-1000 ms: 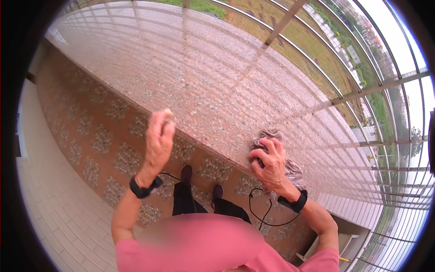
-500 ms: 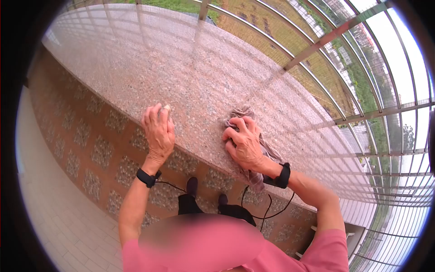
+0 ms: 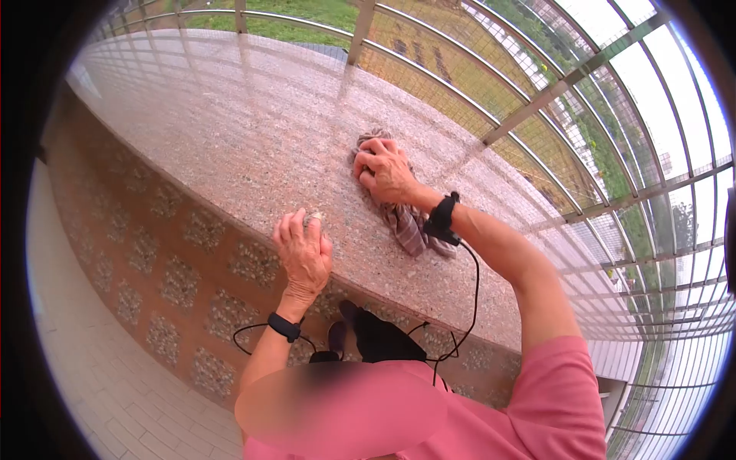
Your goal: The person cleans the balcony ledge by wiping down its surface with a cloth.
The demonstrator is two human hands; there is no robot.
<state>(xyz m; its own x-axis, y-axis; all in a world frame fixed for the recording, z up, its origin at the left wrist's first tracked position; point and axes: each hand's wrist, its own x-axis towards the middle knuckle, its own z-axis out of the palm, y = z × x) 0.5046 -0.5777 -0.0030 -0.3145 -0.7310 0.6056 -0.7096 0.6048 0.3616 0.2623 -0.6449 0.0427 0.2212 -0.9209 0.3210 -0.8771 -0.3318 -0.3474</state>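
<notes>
Crumpled, the striped, brownish-mauve cloth [image 3: 409, 233] trails over the speckled ledge [image 3: 253, 138]; the right hand [image 3: 387, 172] grips its bunched end.

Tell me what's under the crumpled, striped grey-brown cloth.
Speckled pink stone ledge shows around the cloth; the surface beneath is covered, so anything there cannot be seen. The bare right hand grips its far end.

Pink short-sleeved shirt [image 3: 548, 383], bottom centre to lower right; oval blur over its front. Black trousers [image 3: 383, 337], dark shoes [image 3: 336, 336], lower centre. Black wristband [image 3: 284, 327] on left wrist, black strap with boxy unit [image 3: 441, 218] on right, thin black cable [image 3: 477, 287] attached.
</notes>
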